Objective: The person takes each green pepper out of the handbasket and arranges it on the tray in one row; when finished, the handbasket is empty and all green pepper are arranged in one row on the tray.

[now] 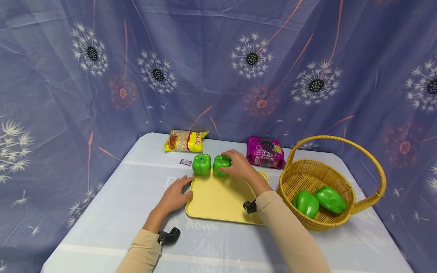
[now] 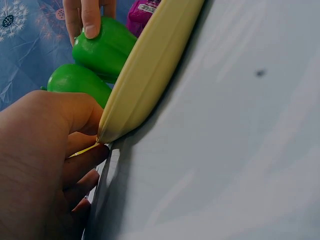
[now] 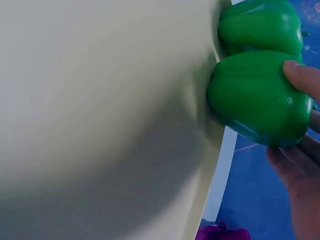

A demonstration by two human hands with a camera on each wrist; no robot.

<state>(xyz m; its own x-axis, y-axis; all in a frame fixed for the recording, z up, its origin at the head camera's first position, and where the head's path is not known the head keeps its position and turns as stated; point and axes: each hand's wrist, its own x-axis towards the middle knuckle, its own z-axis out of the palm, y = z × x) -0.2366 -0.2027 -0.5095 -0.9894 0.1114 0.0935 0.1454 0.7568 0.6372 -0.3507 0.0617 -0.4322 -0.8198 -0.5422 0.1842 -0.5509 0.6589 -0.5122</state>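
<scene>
My right hand [image 1: 238, 165] grips a green bell pepper [image 3: 260, 100] at the back edge of the yellow tray [image 1: 218, 197], thumb on one side and fingers on the other. Directly left of it, at the tray's back left corner, stands another green bell pepper [image 1: 201, 164]. Relaxed and partly spread, the fingers of my left hand [image 1: 175, 195] rest against the tray's left rim. In the left wrist view, that thumb and fingertips meet the tray rim [image 2: 145, 75], near both peppers.
On the right, a wicker basket [image 1: 286, 189] with a tall handle holds two green peppers [image 1: 317, 203]. Behind the tray lie a yellow food packet [image 1: 186, 141], a purple package [image 1: 265, 152] and a small purple wrapper [image 1: 186, 162]. A patterned blue curtain [image 1: 205, 68] hangs behind the table.
</scene>
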